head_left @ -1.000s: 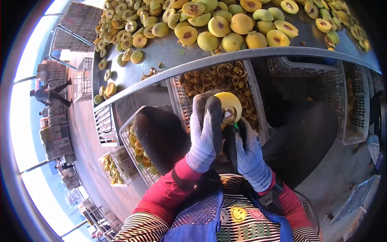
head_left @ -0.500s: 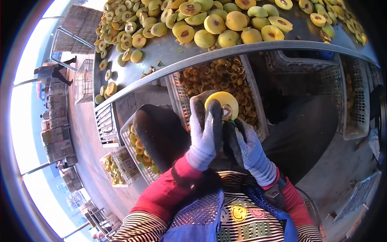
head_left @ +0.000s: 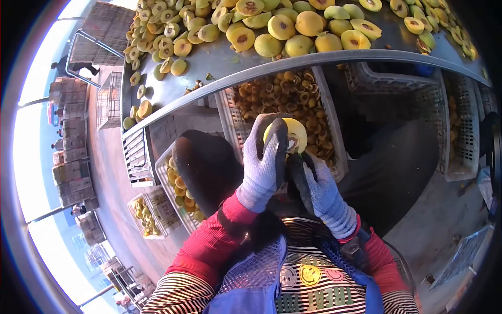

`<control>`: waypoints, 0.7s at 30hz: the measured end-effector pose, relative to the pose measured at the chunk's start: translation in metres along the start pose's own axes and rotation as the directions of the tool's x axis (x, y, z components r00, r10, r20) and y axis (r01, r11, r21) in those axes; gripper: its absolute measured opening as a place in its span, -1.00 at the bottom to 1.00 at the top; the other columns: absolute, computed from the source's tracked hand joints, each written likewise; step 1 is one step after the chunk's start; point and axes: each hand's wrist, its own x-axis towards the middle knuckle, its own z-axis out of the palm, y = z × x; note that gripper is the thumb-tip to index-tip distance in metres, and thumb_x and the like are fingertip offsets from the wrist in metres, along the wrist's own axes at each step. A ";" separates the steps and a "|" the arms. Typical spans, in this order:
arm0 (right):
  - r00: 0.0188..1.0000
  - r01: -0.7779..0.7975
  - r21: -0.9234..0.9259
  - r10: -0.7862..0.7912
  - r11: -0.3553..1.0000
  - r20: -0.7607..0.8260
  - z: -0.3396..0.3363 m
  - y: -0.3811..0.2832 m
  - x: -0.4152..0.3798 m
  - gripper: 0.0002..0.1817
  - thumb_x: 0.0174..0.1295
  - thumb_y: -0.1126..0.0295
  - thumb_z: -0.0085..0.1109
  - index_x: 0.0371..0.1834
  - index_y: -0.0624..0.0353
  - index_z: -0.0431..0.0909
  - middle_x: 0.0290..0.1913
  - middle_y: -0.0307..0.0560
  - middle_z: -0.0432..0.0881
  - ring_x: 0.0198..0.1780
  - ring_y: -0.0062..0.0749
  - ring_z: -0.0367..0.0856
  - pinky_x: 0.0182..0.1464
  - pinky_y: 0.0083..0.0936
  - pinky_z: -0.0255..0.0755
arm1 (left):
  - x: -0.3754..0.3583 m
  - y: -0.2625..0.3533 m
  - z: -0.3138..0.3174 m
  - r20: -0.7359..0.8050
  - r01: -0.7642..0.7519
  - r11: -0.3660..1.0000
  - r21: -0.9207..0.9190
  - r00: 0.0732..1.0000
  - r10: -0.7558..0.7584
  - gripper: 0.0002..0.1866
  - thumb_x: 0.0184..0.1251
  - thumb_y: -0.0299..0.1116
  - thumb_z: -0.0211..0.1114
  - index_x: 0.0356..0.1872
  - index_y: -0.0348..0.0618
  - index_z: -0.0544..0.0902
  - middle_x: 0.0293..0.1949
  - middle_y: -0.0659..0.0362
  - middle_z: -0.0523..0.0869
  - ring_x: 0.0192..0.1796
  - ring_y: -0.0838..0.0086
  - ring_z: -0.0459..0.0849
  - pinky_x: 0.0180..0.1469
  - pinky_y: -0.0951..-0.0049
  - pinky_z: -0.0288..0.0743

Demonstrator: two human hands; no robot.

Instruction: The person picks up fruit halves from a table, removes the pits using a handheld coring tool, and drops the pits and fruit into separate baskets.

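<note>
Held up over my lap is a halved yellow peach (head_left: 297, 131), its cut face turned up and a hollow showing at its centre. My left hand (head_left: 266, 157), in a white glove with dark fingertips, wraps round its left side. My right hand (head_left: 318, 183), gloved alike, is closed just below the fruit around a small pitting tool (head_left: 291, 143); only its pale metal tip shows at the hollow, and its handle is hidden by the fingers. Beneath the hands stands a plastic crate (head_left: 328, 112) of brown, cup-shaped fruit scraps.
Many peach halves (head_left: 267, 46) lie on a metal table (head_left: 230, 70) with a raised rim ahead. Crates of fruit halves (head_left: 180, 191) stand at my left knee. More crates (head_left: 463, 131) are at the right. Stacked crates (head_left: 70, 141) and people stand far left.
Both hands stay at the peach half, which has tilted slightly and shifted a little left. The view has moved slightly. The person at the far left has moved behind the crate stack.
</note>
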 end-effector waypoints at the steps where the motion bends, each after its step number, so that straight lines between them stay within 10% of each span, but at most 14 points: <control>1: 0.973 -0.217 0.184 0.197 0.959 0.122 -0.008 -0.002 0.004 -0.69 0.29 0.51 0.07 0.08 0.36 0.42 -0.11 0.18 0.53 -0.13 0.02 0.52 -0.05 -0.25 0.41 | 0.001 -0.001 -0.002 0.049 0.004 1.000 0.021 0.999 -0.005 -0.70 0.43 -0.26 0.11 -0.07 -0.34 0.52 -0.25 0.15 0.56 -0.17 0.59 0.50 -0.11 0.54 0.43; 3: 0.894 -0.433 0.327 0.355 0.840 0.272 -0.015 0.000 0.006 -0.68 0.29 0.50 0.06 0.08 0.36 0.42 -0.09 0.18 0.52 -0.13 0.05 0.51 -0.04 -0.24 0.40 | 0.002 -0.001 -0.003 0.049 -0.010 0.999 0.051 0.999 0.008 -0.71 0.42 -0.27 0.11 -0.11 -0.36 0.51 -0.30 0.13 0.54 -0.22 0.58 0.51 -0.14 0.53 0.44; 12: 0.975 -0.117 0.138 0.087 0.983 0.206 0.002 0.019 -0.018 -0.66 0.40 0.34 -0.02 0.14 0.30 0.39 -0.13 0.01 0.54 -0.12 -0.26 0.55 -0.06 -0.38 0.44 | 0.005 -0.002 -0.009 0.170 -0.218 0.914 0.344 0.971 0.167 -0.79 0.36 -0.37 0.11 -0.15 -0.34 0.51 -0.40 -0.07 0.59 -0.35 0.21 0.65 -0.26 0.38 0.47; 13: 0.816 -0.577 0.562 0.406 0.592 0.411 0.003 0.018 -0.020 -0.67 0.42 0.30 -0.04 0.13 0.26 0.41 -0.13 -0.03 0.55 -0.15 -0.34 0.56 -0.12 -0.45 0.45 | 0.006 -0.004 -0.009 0.168 -0.242 0.911 0.335 0.966 0.195 -0.78 0.35 -0.38 0.11 -0.12 -0.33 0.51 -0.37 -0.07 0.61 -0.31 0.21 0.67 -0.23 0.38 0.48; 14: 0.535 -0.754 0.646 0.458 -0.120 0.710 0.004 0.017 -0.021 -0.68 0.44 0.26 -0.07 0.12 0.22 0.44 -0.13 -0.08 0.55 -0.17 -0.43 0.57 -0.17 -0.53 0.46 | 0.005 -0.007 -0.009 0.183 -0.270 0.908 0.321 0.958 0.221 -0.77 0.35 -0.38 0.10 -0.09 -0.33 0.51 -0.34 -0.07 0.63 -0.28 0.20 0.68 -0.20 0.38 0.49; 18: 0.592 -0.751 0.658 0.391 -0.049 0.705 -0.008 0.001 -0.002 -0.67 0.44 0.12 -0.10 -0.03 0.13 0.49 -0.32 -0.19 0.56 -0.44 -0.57 0.54 -0.45 -0.69 0.41 | 0.013 -0.004 -0.013 0.276 -0.195 0.961 0.197 0.951 0.136 -0.73 0.35 -0.38 0.11 -0.01 -0.32 0.51 -0.25 -0.07 0.66 -0.18 0.27 0.69 -0.09 0.40 0.51; 20: 0.409 -0.649 0.505 0.298 -0.569 0.862 -0.015 -0.010 0.016 -0.60 0.42 -0.04 -0.13 -0.25 0.07 0.45 -0.58 -0.28 0.44 -0.69 -0.63 0.35 -0.69 -0.72 0.23 | 0.021 -0.004 -0.017 0.328 -0.083 0.995 0.051 0.943 0.061 -0.74 0.35 -0.39 0.13 -0.03 -0.32 0.51 -0.27 0.02 0.66 -0.18 0.42 0.66 -0.09 0.43 0.51; 21: 0.435 -0.665 0.513 0.277 -0.542 0.857 -0.015 -0.009 0.024 -0.60 0.42 -0.04 -0.13 -0.25 0.07 0.45 -0.58 -0.28 0.44 -0.69 -0.63 0.35 -0.69 -0.72 0.23 | 0.021 0.001 -0.019 0.347 -0.014 1.000 0.004 0.938 0.012 -0.76 0.35 -0.41 0.13 -0.03 -0.31 0.51 -0.29 0.09 0.65 -0.21 0.50 0.63 -0.10 0.44 0.51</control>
